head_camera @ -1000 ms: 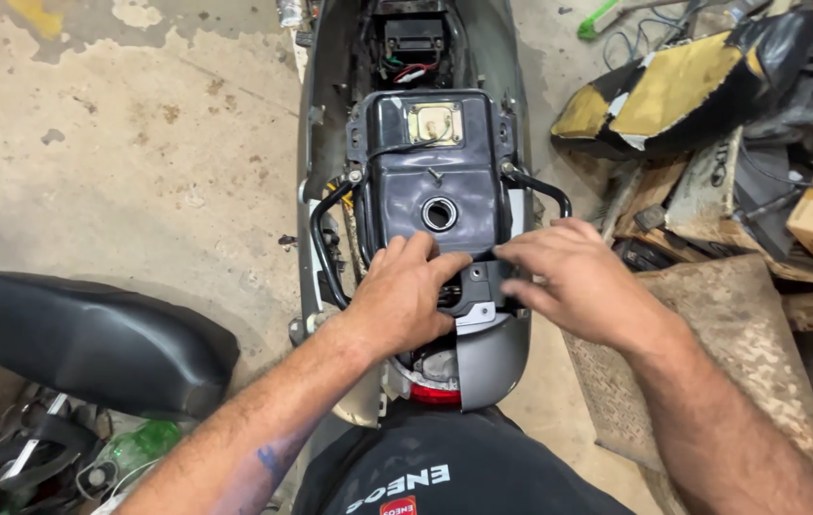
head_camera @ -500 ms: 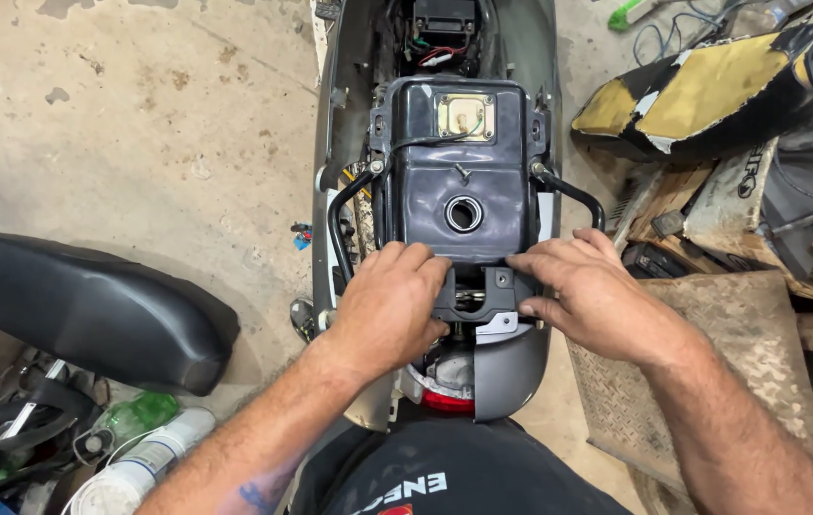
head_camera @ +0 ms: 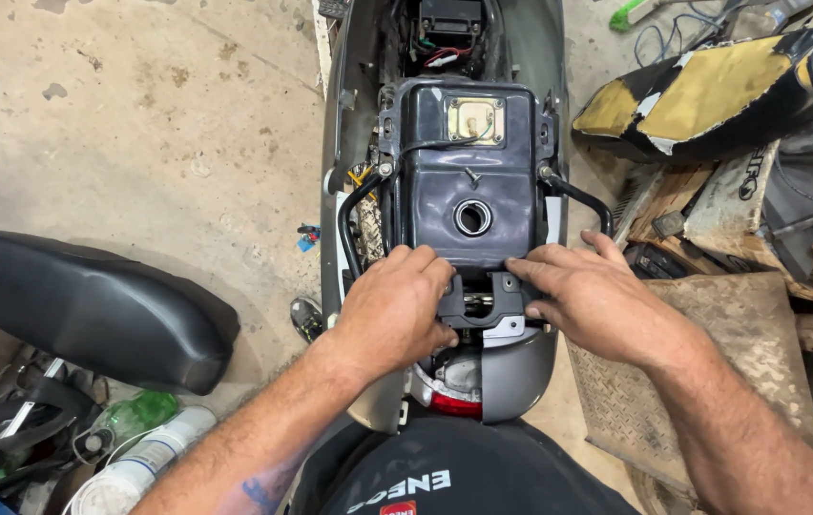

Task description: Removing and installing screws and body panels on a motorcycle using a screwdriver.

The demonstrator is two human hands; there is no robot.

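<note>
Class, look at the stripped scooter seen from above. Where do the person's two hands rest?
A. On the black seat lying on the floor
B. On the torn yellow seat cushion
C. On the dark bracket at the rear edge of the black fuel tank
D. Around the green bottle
C: the left hand and right hand sit either side of the dark bracket just behind the fuel tank, with its round filler hole uncovered.

Bare forearms, tattooed left, above a black printed shirt [head_camera: 445,472].
</note>
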